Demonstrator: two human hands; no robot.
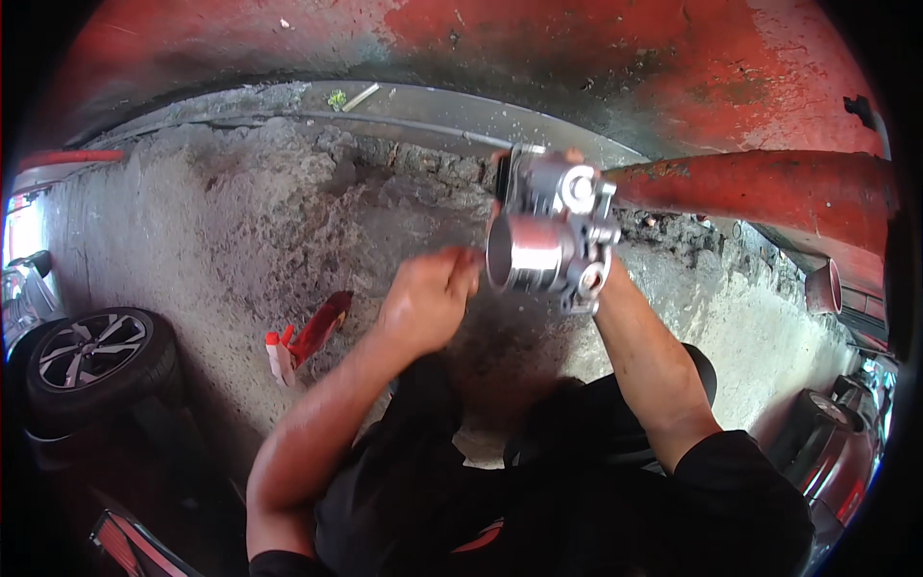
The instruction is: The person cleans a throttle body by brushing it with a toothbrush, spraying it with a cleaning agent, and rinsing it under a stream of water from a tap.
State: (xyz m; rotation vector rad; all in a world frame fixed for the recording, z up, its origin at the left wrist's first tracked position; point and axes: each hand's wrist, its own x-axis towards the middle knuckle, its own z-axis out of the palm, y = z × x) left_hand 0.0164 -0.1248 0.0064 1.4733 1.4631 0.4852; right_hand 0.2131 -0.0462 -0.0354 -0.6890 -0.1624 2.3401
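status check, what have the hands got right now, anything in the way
Right hand grips metal engine part, held up over the ground. Left hand at the part's round opening, fingertips touching its rim. Red spray can on the ground, well clear.

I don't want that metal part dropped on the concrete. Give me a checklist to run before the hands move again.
1. Right hand grips the metal throttle body: ok, fingers show behind it.
2. Left hand at the bore's rim: ok, fingertips reach it.
3. Bore free of dirt: cannot tell.
4. Ground below bare: ok, red spray can lies off to the left.
5. Tyre out of the way: ok.
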